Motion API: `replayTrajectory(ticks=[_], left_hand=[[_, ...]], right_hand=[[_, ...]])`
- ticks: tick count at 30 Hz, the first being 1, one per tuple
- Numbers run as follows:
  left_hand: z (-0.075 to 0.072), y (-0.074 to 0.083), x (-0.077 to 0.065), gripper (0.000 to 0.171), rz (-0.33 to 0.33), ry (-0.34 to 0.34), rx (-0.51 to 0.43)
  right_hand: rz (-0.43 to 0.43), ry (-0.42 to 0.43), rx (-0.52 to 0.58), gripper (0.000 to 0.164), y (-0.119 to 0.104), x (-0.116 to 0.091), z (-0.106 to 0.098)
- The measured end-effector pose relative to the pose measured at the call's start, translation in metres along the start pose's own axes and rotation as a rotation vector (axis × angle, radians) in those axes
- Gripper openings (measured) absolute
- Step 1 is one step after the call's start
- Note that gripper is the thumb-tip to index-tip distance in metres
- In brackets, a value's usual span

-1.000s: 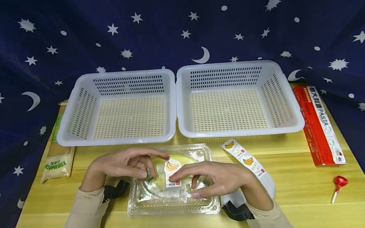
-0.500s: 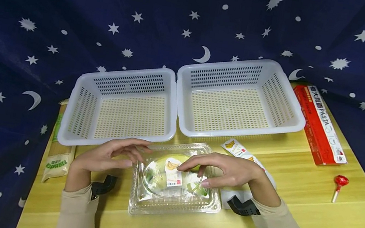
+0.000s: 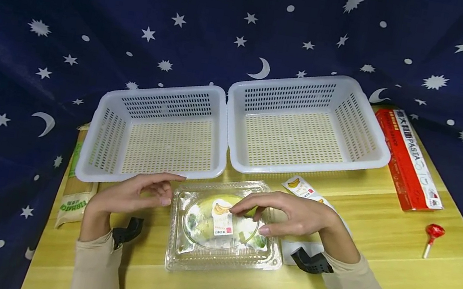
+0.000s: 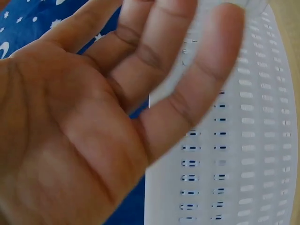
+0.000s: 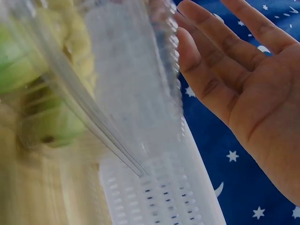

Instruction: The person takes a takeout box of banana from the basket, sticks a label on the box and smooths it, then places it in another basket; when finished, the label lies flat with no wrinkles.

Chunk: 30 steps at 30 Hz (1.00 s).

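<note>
A clear plastic clamshell box (image 3: 223,264), lid down, lies in the middle of the table. Yellow-green fruit (image 5: 58,105) shows through it in the right wrist view. On the lid sits a white label (image 3: 223,219) with a banana picture. My left hand (image 3: 134,195) hovers just off the box's left side, fingers loosely bent and holding nothing. Over the right part of the lid is my right hand (image 3: 290,214), its fingers relaxed and its index fingertip close to the label. Whether that fingertip touches the lid, I cannot tell.
Two white perforated baskets (image 3: 226,128) stand side by side behind the box. A strip of banana labels (image 3: 301,188) lies partly under the right arm. Further right are a red pasta box (image 3: 407,165) and a red lollipop (image 3: 434,231). A noodle packet (image 3: 73,205) lies at left.
My left hand has left the lid and moved left, clear of the box. The right hand has shifted slightly right, uncovering more of the label. The box stays in place.
</note>
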<state>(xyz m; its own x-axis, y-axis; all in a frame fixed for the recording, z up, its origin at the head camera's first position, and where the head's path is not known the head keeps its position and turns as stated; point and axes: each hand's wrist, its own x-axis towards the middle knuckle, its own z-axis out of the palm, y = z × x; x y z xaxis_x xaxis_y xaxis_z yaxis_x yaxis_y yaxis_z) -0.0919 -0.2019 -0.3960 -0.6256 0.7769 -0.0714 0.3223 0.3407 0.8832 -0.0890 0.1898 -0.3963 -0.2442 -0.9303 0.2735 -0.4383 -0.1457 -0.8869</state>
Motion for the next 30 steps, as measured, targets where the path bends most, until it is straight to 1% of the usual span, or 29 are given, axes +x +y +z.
replayTrajectory(ticks=[3, 5, 8, 10, 12, 14, 16, 18, 23, 25, 30], left_hand=[[0.003, 0.001, -0.001, 0.050, 0.015, -0.009, 0.015], [0.006, 0.002, -0.003, 0.052, 0.010, -0.012, 0.032], [0.012, 0.005, -0.010, 0.055, -0.033, -0.015, 0.047], [0.016, 0.005, -0.015, 0.058, -0.068, -0.010, 0.041], [0.018, 0.005, -0.019, 0.059, -0.100, 0.007, 0.031], [0.020, 0.003, -0.022, 0.061, -0.116, 0.025, 0.017], [0.021, 0.002, -0.024, 0.063, -0.114, 0.038, 0.011], [0.024, 0.001, -0.025, 0.064, -0.108, 0.038, 0.006], [0.030, -0.008, -0.026, 0.067, -0.085, 0.032, -0.010], [0.032, -0.013, -0.026, 0.067, -0.071, 0.035, -0.035], [0.034, -0.029, -0.022, 0.068, -0.016, 0.044, -0.133]], right_hand=[[0.004, 0.030, -0.014, 0.052, -0.002, -0.005, -0.003], [0.004, 0.051, -0.015, 0.053, -0.004, -0.010, -0.006], [0.002, 0.092, -0.028, 0.054, -0.006, -0.019, -0.010], [0.013, 0.126, -0.031, 0.055, -0.008, -0.028, -0.014], [0.035, 0.166, -0.050, 0.054, -0.011, -0.040, -0.019], [0.060, 0.213, -0.065, 0.054, -0.014, -0.054, -0.027], [0.067, 0.263, -0.072, 0.054, -0.016, -0.070, -0.037], [0.076, 0.322, -0.060, 0.054, -0.016, -0.087, -0.047], [0.090, 0.503, -0.001, 0.049, -0.013, -0.127, -0.063], [0.094, 0.570, 0.021, 0.045, -0.011, -0.141, -0.066], [0.157, 0.686, 0.054, 0.040, -0.009, -0.175, -0.072]])
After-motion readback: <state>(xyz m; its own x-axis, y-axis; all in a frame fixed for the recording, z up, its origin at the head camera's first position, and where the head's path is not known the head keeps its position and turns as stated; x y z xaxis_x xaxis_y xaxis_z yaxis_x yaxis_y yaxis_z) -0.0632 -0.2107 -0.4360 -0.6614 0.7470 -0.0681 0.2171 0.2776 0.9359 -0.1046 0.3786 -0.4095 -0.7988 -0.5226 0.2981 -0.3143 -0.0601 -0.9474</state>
